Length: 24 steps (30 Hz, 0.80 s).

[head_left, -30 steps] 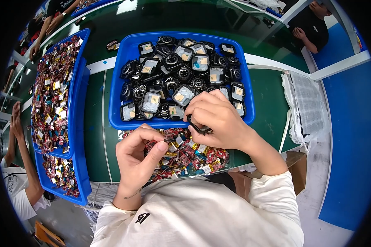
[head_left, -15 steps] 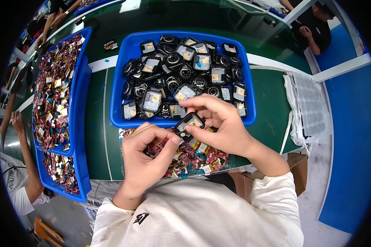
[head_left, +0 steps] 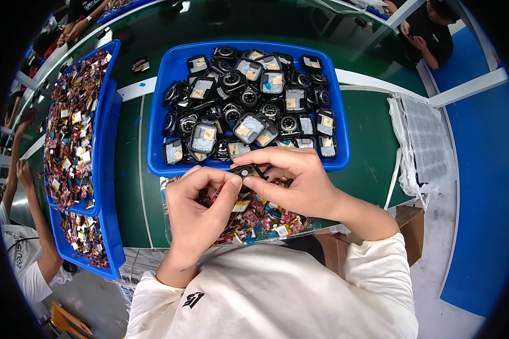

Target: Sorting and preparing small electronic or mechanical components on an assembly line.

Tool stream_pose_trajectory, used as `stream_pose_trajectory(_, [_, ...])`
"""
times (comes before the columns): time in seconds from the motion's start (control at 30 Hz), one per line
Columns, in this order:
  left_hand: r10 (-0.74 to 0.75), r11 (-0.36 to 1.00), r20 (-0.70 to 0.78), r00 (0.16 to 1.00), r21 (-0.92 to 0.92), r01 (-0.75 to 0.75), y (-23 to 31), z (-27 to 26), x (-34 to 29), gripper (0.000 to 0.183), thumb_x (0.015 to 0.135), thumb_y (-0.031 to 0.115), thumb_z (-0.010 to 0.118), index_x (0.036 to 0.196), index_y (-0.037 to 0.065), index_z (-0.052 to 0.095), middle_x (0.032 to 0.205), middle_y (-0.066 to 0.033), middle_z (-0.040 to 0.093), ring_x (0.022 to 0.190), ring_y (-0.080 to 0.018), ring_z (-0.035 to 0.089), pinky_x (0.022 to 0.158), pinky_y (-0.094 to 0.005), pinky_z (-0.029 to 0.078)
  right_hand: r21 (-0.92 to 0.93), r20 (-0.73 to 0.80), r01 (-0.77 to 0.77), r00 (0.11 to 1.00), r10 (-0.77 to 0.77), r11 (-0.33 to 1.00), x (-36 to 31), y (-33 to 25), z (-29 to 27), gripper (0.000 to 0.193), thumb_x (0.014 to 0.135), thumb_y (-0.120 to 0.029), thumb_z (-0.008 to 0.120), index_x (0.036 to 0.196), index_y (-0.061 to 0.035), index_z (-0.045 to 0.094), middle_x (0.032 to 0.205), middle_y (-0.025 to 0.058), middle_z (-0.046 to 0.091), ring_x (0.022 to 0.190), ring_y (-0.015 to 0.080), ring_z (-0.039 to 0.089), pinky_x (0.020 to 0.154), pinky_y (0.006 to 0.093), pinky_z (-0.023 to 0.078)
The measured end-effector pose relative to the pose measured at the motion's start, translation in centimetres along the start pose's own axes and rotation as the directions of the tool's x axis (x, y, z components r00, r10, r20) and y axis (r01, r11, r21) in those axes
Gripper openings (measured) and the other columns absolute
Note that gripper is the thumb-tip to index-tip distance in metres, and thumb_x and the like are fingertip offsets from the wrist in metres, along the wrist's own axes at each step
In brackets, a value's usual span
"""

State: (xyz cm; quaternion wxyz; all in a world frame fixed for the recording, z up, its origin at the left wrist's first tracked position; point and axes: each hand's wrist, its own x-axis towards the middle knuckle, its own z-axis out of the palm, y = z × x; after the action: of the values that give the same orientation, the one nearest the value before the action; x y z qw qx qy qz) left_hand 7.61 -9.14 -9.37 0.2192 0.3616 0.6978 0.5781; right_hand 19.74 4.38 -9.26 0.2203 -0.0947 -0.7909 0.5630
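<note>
A black watch case (head_left: 246, 170) is held between my two hands, just in front of the near rim of a blue tray (head_left: 345, 138). My right hand (head_left: 300, 183) grips it, with the thumb below and the fingers over its far edge. At its left end, my left hand (head_left: 201, 198) pinches with thumb and forefinger; the contact itself is partly hidden. Behind the hands, many black watch cases (head_left: 232, 82) fill the tray, some showing grey insides with tan stickers. Below the hands lies a clear tray of small red circuit boards and yellow-wrapped parts (head_left: 254, 214).
On the left, stacked blue bins (head_left: 113, 113) hold heaps of similar red and yellow parts. White wrapped trays (head_left: 421, 144) lie at the right edge of the green table (head_left: 373, 121). Other people work at the left and far right. Loose parts (head_left: 141, 65) lie beyond the tray.
The watch case has tilted, so its inner face shows less. My right hand has shifted slightly left and its fingers have closed around the case. My left hand stays nearly in place.
</note>
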Motion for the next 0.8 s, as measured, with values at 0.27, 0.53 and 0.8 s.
stream_pose_trajectory(0.27, [0.087,0.993,0.003,0.996,0.082,-0.087,-0.1,0.4,-0.2,0.004,0.076,0.002,0.073,0.077,0.001,0.069,0.060,0.0003,0.057,0.057,-0.0055,0.046,0.051,-0.0202,0.035,-0.016,-0.087,0.050,0.995,-0.052,0.999,-0.2,0.6,0.3,0.021,0.082,0.001,0.066,0.103,0.0016,0.068,0.092,0.0116,0.069,0.072,0.0091,0.065,0.057,0.0203,0.054])
stream_pose_trajectory(0.53, [-0.028,0.981,-0.056,0.998,-0.194,0.017,0.5,0.4,-0.6,0.010,0.078,-0.003,0.072,0.086,-0.003,0.067,0.079,-0.0038,0.066,0.069,-0.0050,0.059,0.062,-0.0179,0.046,0.318,-0.249,0.044,0.968,0.039,0.947,-0.1,0.3,0.1,0.016,0.083,0.003,0.065,0.098,0.0050,0.067,0.095,0.0107,0.068,0.081,0.0088,0.065,0.062,0.0187,0.054])
stream_pose_trajectory(0.8, [-0.030,0.969,0.104,0.994,-0.242,0.055,0.3,-0.1,-0.8,0.011,0.078,-0.003,0.072,0.087,-0.003,0.066,0.077,-0.0026,0.064,0.067,-0.0045,0.052,0.061,-0.0182,0.042,0.346,-0.230,0.003,0.970,0.082,0.938,-0.3,0.6,0.3,0.013,0.081,0.004,0.066,0.093,0.0025,0.062,0.096,0.0099,0.068,0.082,0.0080,0.063,0.069,0.0205,0.052])
